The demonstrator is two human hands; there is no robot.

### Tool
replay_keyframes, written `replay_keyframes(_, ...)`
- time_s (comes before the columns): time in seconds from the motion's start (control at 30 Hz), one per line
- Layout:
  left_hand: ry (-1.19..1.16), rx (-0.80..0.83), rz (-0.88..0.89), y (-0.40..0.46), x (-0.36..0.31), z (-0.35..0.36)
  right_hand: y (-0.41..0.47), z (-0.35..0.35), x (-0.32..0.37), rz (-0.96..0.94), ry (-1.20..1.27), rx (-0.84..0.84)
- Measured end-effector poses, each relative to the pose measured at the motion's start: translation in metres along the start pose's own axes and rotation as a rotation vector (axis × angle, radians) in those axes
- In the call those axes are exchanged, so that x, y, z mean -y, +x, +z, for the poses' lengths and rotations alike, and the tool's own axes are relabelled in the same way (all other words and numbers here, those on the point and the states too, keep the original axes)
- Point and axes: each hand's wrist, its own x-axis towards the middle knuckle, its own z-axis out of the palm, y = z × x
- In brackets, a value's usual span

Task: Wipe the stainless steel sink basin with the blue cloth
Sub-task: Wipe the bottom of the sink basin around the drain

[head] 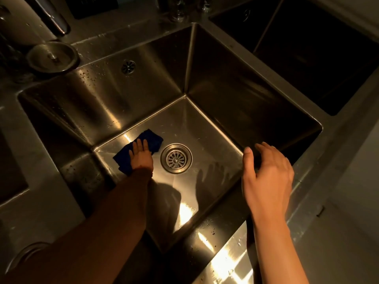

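blue cloth flat on sink basin floor beside drain, left hand pressing, grip flat; right hand hovering, grip loose, empty.

Left hand covers the middle of the blue cloth; only its far end and left corner show. Palm contact hidden, seen from the back only. Left forearm hides part of the sink basin floor and near wall. Right hand blocks part of the basin's right wall; cannot tell whether it touches the rim. Second basin at upper right too dark to read, cut by the frame edge. Faucet cut off at top. Glassware at top edge dim, cropped. Round lid at left shadowed, details unclear.
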Motion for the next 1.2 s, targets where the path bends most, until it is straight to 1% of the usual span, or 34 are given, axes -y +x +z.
replay_keyframes(0.1,0.016,0.053,0.022,-0.013,0.0,0.005,0.0,-0.001,0.0,-0.007,-0.009,-0.007)
replay_keyframes(0.2,0.071,0.061,0.045,-0.032,-0.005,0.013,0.0,-0.001,0.001,-0.015,-0.015,-0.004)
replay_keyframes(0.33,0.163,0.046,0.166,-0.057,-0.005,0.023,-0.001,-0.002,0.002,-0.014,-0.017,-0.002)
replay_keyframes(0.37,0.173,-0.026,0.213,-0.063,-0.006,0.022,-0.001,-0.002,0.001,-0.012,-0.018,-0.002)
replay_keyframes(0.4,0.165,-0.146,0.283,-0.068,-0.008,0.023,-0.001,-0.002,0.001,-0.012,-0.017,-0.002)
replay_keyframes(0.43,0.176,-0.194,0.367,-0.072,-0.01,0.023,-0.001,-0.002,0.001,-0.015,-0.018,-0.002)
replay_keyframes(0.47,0.227,-0.2,0.432,-0.076,-0.01,0.023,-0.001,-0.002,0.001,-0.018,-0.022,-0.002)
replay_keyframes(0.53,0.251,-0.183,0.472,-0.082,-0.012,0.026,-0.001,-0.002,0.0,-0.021,-0.034,0.0)
replay_keyframes(0.6,0.203,-0.133,0.476,-0.088,-0.018,0.028,0.0,-0.002,0.0,-0.023,-0.035,0.002)
replay_keyframes(0.63,0.194,-0.139,0.488,-0.09,-0.02,0.034,0.0,-0.002,0.0,-0.023,-0.033,0.001)
replay_keyframes(0.73,0.191,-0.069,0.439,-0.094,-0.028,0.051,0.0,-0.001,0.0,-0.019,-0.026,-0.001)
replay_keyframes(0.77,0.225,-0.035,0.443,-0.099,-0.03,0.054,0.0,-0.002,0.001,-0.019,-0.026,-0.001)
replay_keyframes(0.87,0.184,-0.046,0.501,-0.105,-0.044,0.056,-0.001,-0.002,0.0,-0.022,-0.034,0.0)
replay_keyframes(0.97,0.315,0.11,0.584,-0.107,-0.049,0.063,0.0,-0.002,0.0,-0.024,-0.032,0.002)
replay_keyframes(1.1,0.291,-0.003,0.667,-0.115,-0.053,0.047,-0.001,-0.002,0.001,-0.026,-0.025,-0.002)
replay_keyframes(1.13,0.281,-0.112,0.694,-0.114,-0.05,0.048,-0.001,-0.003,0.001,-0.028,-0.026,-0.002)
replay_keyframes(1.17,0.257,-0.174,0.702,-0.112,-0.048,0.048,-0.001,-0.003,0.001,-0.03,-0.026,-0.001)
replay_keyframes(1.2,0.239,-0.201,0.695,-0.111,-0.046,0.049,-0.001,-0.003,0.001,-0.03,-0.027,0.001)
